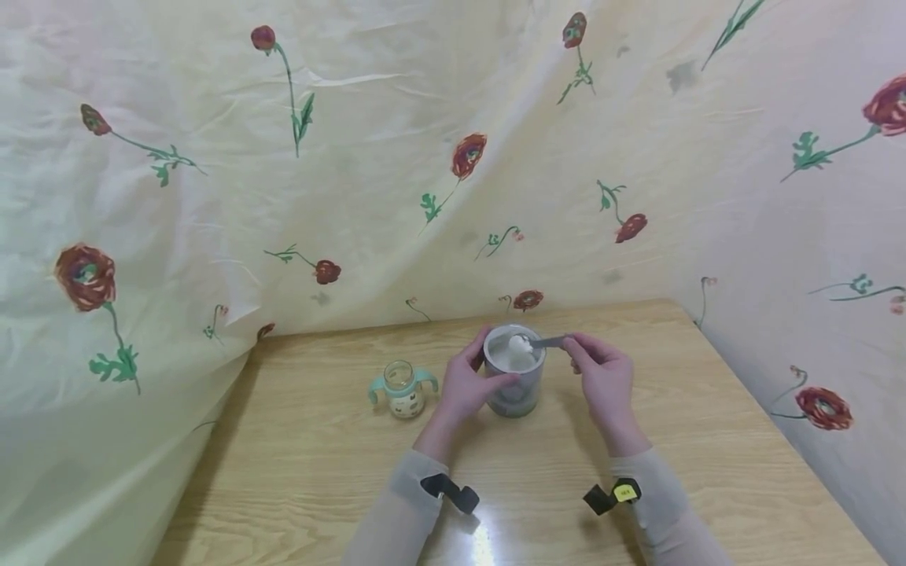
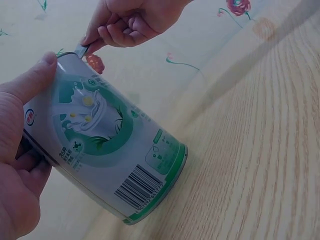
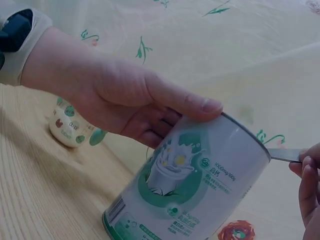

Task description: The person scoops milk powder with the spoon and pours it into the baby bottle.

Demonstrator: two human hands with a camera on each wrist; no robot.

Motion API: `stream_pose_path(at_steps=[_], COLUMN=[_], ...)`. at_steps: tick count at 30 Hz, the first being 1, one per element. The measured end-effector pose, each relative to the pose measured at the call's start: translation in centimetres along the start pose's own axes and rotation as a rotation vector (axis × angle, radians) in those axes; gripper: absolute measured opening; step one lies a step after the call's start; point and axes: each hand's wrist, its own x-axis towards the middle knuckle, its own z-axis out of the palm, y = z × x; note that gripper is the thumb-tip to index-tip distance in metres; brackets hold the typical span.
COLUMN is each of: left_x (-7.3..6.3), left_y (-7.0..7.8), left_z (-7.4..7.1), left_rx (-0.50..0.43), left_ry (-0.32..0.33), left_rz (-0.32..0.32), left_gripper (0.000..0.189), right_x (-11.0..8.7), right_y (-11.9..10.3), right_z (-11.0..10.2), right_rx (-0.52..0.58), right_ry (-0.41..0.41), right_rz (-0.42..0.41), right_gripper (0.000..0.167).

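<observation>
A white and green milk powder can [image 2: 90,115] stands uncovered on the wooden table. My left hand [image 1: 473,384] grips its side near the rim, thumb along the near face. Between thumb and fingers, my right hand [image 1: 602,373] pinches the handle of a spoon [image 1: 548,342] from the right. The spoon's head, heaped with white powder [image 1: 520,344], shows over the can's mouth in the head view. In the right wrist view the spoon handle [image 3: 285,154] crosses the rim, its head hidden behind the can wall.
A small baby bottle [image 1: 406,397] with two mint handles and no lid stands left of the can. Behind the table [image 1: 304,472] hangs a flower-patterned cloth [image 1: 382,189], which also runs along both sides.
</observation>
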Motion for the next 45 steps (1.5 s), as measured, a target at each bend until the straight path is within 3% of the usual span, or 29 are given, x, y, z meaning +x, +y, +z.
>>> stream_pose_path(at_steps=[15,23,34,45], left_x=[-0.2,-0.3,-0.3,-0.2], left_y=[0.1,0.1,-0.1,-0.3], left_z=[0.1,0.1,0.0,0.1], left_rx=[0.016,0.031,0.049,0.024], left_ry=[0.006,0.004,-0.001,0.003], left_rz=[-0.016,-0.004,0.010,0.001], left_gripper=[0.101,0.101,0.100,0.102], right_x=[0.4,0.1,0.4,0.2], right_y=[0.6,0.6,1.0,0.8], right_z=[-0.2,-0.1,-0.1,0.2], right_rx=[0.025,0.046,0.015,0.040], right_ry=[0.008,0.013,-0.001,0.024], right_rz=[0.033,0.008,0.030,0.024], right_gripper=[0.030,0.027,0.033,0.034])
